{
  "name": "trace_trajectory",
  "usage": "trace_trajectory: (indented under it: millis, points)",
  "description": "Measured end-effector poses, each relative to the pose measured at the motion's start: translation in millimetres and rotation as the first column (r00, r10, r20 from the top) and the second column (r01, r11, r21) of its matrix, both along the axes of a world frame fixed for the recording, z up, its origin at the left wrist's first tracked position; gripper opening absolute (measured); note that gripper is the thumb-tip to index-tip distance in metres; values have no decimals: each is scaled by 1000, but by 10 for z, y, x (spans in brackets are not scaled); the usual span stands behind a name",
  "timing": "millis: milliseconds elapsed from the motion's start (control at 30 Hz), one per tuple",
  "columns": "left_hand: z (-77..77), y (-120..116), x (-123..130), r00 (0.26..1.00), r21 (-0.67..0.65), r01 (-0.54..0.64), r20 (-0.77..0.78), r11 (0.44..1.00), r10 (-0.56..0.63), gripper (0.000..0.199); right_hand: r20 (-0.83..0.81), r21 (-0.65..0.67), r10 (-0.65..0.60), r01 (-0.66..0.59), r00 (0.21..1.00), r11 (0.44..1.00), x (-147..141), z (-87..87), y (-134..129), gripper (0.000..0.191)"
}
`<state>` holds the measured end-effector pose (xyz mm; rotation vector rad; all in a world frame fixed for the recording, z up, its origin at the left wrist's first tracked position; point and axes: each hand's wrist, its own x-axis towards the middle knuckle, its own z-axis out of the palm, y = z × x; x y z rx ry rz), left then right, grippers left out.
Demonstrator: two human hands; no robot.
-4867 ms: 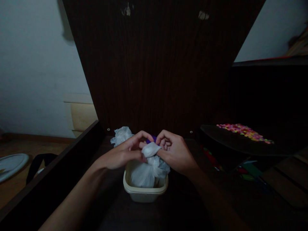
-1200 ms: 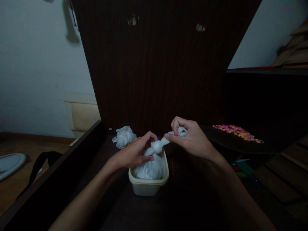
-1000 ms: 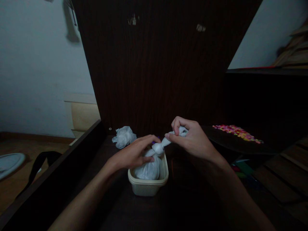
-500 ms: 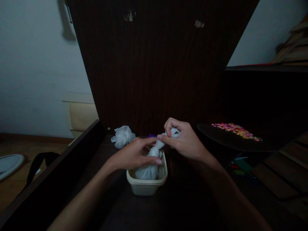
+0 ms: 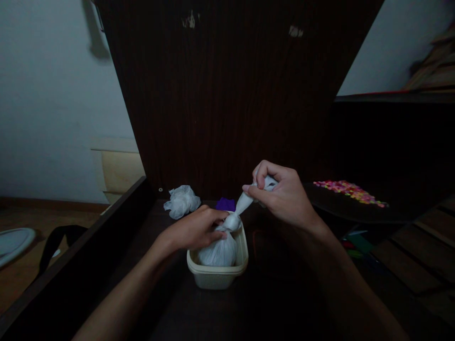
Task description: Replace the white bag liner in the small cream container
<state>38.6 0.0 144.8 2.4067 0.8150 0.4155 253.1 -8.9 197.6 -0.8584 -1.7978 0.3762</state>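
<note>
A white plastic bag (image 5: 218, 251) sits in a cream-coloured rectangular tub (image 5: 215, 279), its neck twisted into a knot-like lump. My right hand (image 5: 279, 189) is closed on the bag's gathered top end, up and to the right of the tub, and the plastic between is stretched taut. Over the left side of the tub, my left hand (image 5: 199, 229) touches the bag beside the lump, with thumb and fingers apart around it.
A crumpled white bag (image 5: 182, 201) and a purple item (image 5: 225, 204) lie behind the tub by the dark upright panel (image 5: 220, 109). A raised edge (image 5: 95, 237) runs along the left. Small colourful pieces (image 5: 350, 192) lie at the right.
My right hand has moved up and to the right, pulling the bag's top end longer. My left hand has shifted slightly left, showing more of the bag. The purple item is more visible.
</note>
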Motion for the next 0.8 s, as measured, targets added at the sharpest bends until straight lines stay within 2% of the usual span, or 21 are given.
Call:
trace_trajectory:
  millis: [133, 267, 300, 367, 467, 667, 800]
  points:
    - [-12, 2, -3, 1000, -10, -22, -11, 1000, 22, 14, 3, 0, -13, 13, 1000, 1000, -18, -32, 11, 27]
    - [14, -17, 5, 995, -23, -45, 88, 999, 47, 41, 1, -53, -12, 13, 1000, 999, -27, -61, 16, 23]
    - [20, -18, 10, 992, -23, -33, 118, 999, 35, 40, 10, -65, -10, 10, 1000, 998, -27, -64, 16, 22]
    - [21, -12, 20, 991, -6, -24, 133, 1000, 24, 25, 17, -63, -14, 15, 1000, 998, -24, -63, 16, 22]
    - [2, 15, 22, 997, 34, -5, 81, 999, 2, 9, -22, -31, -34, 33, 999, 999, -7, -51, 21, 23]
    - [-15, 52, -9, 997, 64, 60, 44, 996, -63, 19, 3, -34, -65, 65, 998, 997, 42, -75, 72, 25]
    - [23, 41, -21, 998, 34, 12, 59, 999, -14, 10, 179, 98, -185, 170, 966, 981, 104, -150, 160, 10]
